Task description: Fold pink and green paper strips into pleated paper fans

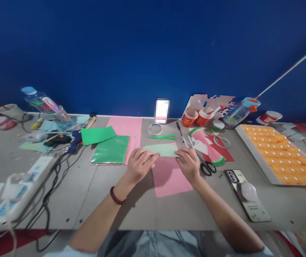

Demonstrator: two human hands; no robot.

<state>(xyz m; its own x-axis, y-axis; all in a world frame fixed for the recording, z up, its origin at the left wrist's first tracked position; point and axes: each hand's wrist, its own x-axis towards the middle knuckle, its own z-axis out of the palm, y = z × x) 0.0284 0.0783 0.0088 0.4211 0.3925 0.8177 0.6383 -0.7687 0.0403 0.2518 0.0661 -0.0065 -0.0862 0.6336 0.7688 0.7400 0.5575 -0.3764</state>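
A strip of pale green paper (163, 149) stretches between my two hands above the table. My left hand (139, 162) pinches its left end, and a beaded bracelet circles that wrist. At the right end, my right hand (189, 162) has its fingers closed on the same paper. Under and below the hands lies a pink sheet (169, 180), partly covered by the right hand. Left of my hands, a pack of green paper (111, 150) lies with a loose green sheet (98, 135) across its upper edge. Thin green strips (163, 137) rest just beyond the held paper.
Black-handled scissors (208, 168) and a phone (246, 196) lie right of my right hand. Red paper cups (189, 117) stand at the back, near a pink fringed strip (208, 146). An orange padded tray (281, 153) sits far right. A power strip (21, 189) with cables occupies the left.
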